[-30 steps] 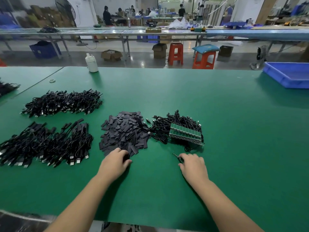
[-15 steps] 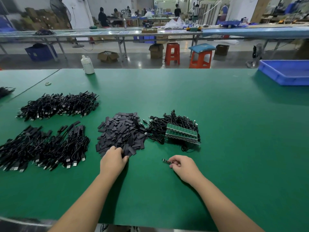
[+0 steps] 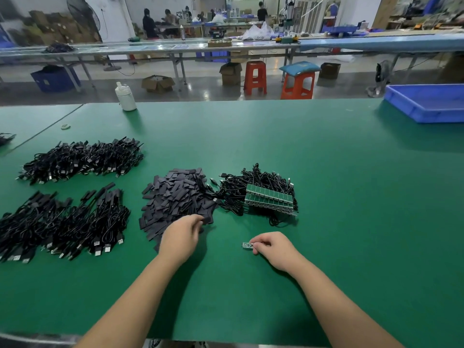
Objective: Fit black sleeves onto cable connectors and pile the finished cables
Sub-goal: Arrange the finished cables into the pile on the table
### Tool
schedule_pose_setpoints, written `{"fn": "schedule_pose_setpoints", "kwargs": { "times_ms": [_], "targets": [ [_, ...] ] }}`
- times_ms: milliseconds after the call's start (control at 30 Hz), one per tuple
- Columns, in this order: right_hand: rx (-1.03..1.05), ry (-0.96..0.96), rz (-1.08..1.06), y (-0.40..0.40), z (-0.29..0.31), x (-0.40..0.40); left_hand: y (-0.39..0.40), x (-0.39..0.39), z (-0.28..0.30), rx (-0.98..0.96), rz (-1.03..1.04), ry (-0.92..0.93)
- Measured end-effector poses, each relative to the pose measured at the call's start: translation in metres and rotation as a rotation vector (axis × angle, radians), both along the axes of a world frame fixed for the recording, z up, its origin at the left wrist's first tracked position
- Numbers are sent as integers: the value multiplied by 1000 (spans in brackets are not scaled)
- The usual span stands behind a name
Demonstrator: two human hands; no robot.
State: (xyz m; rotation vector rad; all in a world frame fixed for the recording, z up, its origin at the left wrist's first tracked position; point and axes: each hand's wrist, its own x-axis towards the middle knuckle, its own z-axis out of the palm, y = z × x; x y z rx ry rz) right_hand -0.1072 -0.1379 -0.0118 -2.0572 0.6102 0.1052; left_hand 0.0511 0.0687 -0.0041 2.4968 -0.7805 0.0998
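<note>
Green bench (image 3: 351,197) in a workshop: left hand (image 3: 179,238) pinches a sleeve (image 3: 206,220), right hand (image 3: 275,248) pinches a connector (image 3: 247,245).

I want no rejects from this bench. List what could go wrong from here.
1. The left hand pinches one black sleeve at its end; it could slip from that grip.
2. The right hand holds the small connector board by its edge, so sleeving could bend or drop it.
</note>
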Motion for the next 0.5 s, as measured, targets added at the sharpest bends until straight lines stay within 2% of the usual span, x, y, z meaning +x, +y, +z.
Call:
{"fn": "schedule_pose_setpoints", "kwargs": {
  "times_ms": [133,200,300,500],
  "targets": [
    [38,3,7,1,-1,0,-21,-26,-6,-61,-220,252],
    [66,-2,-7,1,-3,-2,-27,-38,-15,22,-291,309],
    [103,-8,-11,1,-4,-5,-31,-43,-24,180,-320,227],
    [212,-41,-4,-6,-3,-9,-31,-45,-25,310,-369,164]
  ]
}}
